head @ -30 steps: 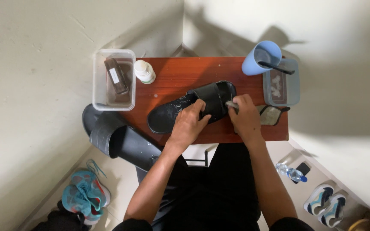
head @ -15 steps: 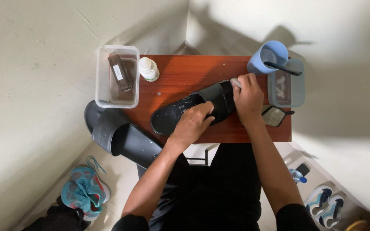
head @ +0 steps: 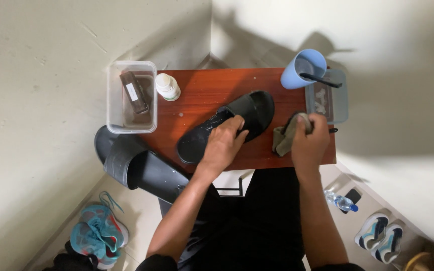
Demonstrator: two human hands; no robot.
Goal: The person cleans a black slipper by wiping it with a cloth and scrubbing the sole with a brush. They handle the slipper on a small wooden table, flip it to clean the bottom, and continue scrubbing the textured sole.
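A black slide sandal (head: 244, 116) lies diagonally on a small reddish wooden table (head: 202, 93). My left hand (head: 223, 144) presses on the sandal's strap and holds it down. To the right of the sandal, my right hand (head: 308, 141) is closed around a crumpled grey-green cloth (head: 283, 140) near the table's right edge. The cloth is off the sandal.
A clear tub (head: 131, 96) with a dark brush sits at the table's left, a small white bottle (head: 168, 86) beside it. A blue cup (head: 303, 69) and a clear container (head: 327, 98) stand at the right. A second black sandal (head: 136, 168), teal sneakers (head: 96, 233) and a water bottle (head: 341, 201) lie on the floor.
My right hand has come off the sandal's toe end and moved right and nearer to me with the cloth. My left hand stays on the sandal.
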